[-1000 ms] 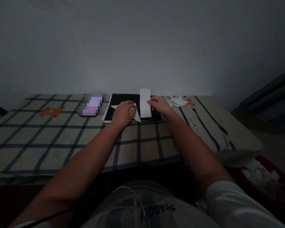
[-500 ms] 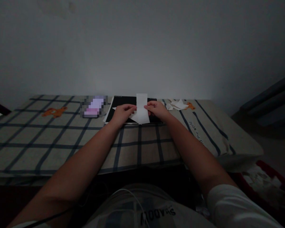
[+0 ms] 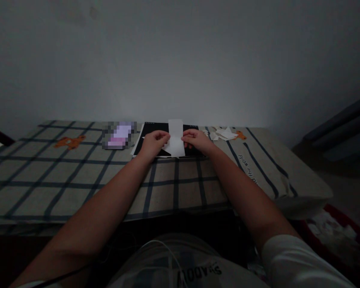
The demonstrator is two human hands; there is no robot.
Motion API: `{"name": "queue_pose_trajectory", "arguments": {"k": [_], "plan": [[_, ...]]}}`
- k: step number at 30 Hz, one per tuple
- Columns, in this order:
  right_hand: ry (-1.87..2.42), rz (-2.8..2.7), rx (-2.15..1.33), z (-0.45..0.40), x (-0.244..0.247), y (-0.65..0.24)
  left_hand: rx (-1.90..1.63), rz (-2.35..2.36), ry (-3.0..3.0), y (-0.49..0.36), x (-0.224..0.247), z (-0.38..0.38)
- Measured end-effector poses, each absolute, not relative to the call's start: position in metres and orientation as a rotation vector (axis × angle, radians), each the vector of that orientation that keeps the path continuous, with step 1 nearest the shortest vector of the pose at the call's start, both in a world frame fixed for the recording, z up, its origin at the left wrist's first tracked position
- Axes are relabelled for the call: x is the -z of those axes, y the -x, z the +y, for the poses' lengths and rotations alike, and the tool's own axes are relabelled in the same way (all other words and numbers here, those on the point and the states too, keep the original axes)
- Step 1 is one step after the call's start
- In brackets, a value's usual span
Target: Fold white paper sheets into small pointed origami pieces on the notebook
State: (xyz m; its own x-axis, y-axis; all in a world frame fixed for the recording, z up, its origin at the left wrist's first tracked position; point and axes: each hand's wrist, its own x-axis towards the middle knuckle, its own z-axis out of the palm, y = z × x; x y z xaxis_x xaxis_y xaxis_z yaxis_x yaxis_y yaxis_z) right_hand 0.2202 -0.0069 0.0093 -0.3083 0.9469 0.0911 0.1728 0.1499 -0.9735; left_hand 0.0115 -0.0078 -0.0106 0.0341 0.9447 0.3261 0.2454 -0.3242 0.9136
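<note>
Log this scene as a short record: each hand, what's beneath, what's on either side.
Left hand: at the left edge of the white paper strip; grip unclear
Right hand: pinching the strip's right edge
Beneath: black-covered pad
Left side: phone-like device, blurred, screen lit
Right side: loose white paper pieces
Surface: checked cloth
Background: grey wall

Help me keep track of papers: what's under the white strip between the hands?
The black cover shows on both sides of the white strip, so likely runs beneath; another white paper shows at its left. Whatever else the strip covers cannot be seen.
</note>
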Motion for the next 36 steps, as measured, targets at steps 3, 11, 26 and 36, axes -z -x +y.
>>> {"name": "queue_pose_trajectory", "arguments": {"k": [3, 11, 26, 36], "plan": [[1.078, -1.631, -1.232, -0.003, -0.005, -0.222, -1.287, 1.169, -1.615, -0.013, 0.009, -0.01], [0.9, -1.601, -1.205, 0.0, -0.002, -0.224, -1.398, 1.175, -1.334, -0.013, 0.005, -0.007], [1.004, -1.695, -1.147, 0.0, 0.0, -0.223, -1.341, 1.131, -1.253, -0.015, 0.005, -0.008], [1.064, -1.616, -1.077, 0.003, 0.003, -0.223, -1.21, 1.049, -1.41, -0.019, 0.002, -0.017]]}}
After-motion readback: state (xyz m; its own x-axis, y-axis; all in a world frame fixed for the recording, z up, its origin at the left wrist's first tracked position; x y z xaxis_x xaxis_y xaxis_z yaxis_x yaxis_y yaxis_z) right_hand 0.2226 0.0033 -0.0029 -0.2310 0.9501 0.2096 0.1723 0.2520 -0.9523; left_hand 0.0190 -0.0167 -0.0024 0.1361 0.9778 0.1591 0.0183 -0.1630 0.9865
